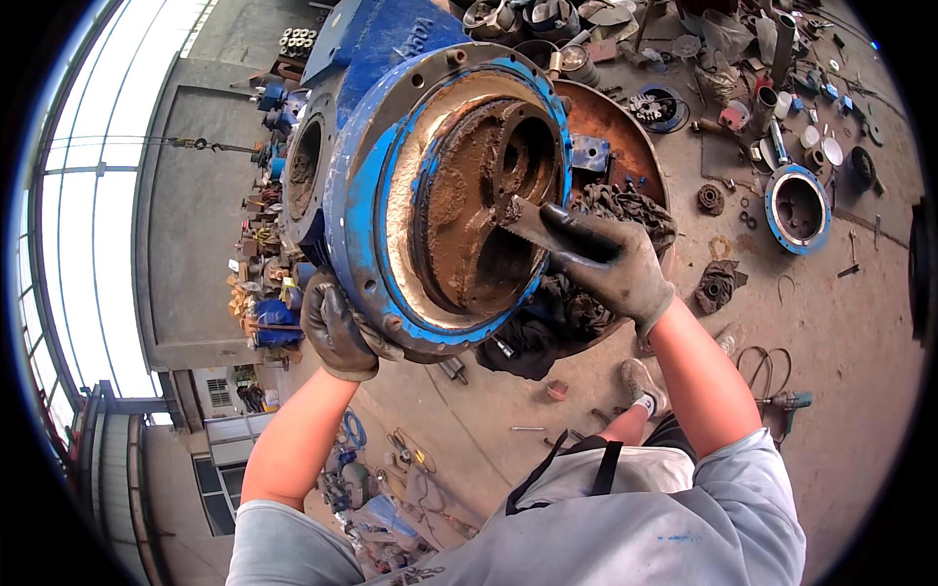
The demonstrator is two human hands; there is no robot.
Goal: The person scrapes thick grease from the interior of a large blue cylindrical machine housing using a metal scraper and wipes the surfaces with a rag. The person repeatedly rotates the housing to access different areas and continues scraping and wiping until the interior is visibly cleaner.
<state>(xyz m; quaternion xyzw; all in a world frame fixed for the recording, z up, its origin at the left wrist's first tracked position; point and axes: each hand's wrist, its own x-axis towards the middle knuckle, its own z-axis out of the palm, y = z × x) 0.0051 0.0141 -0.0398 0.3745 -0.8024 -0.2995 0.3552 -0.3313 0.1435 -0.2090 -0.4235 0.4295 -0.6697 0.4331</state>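
Observation:
A large blue pump housing point(363, 230) with a round bolted flange stands in front of me. Its inner round face point(457, 239) is coated in wet brown grease or mud, with dark openings at the right. My right hand point(616, 262), in a dirty grey work glove, is closed on a flat metal scraper point(529, 227). The scraper's tip touches or lies close to the coated face; exact contact is hard to tell. My left hand point(337, 330), gloved too, is closed around the flange's lower left edge. Its fingertips are partly hidden.
Behind the housing sits a wide rusty round pan point(625, 132) holding dark rags point(625, 210). To the right, a blue ring-shaped valve part point(798, 208), a hammer point(850, 256) and a power drill point(788, 400) lie on the concrete floor. A chain hook point(200, 145) hangs at left.

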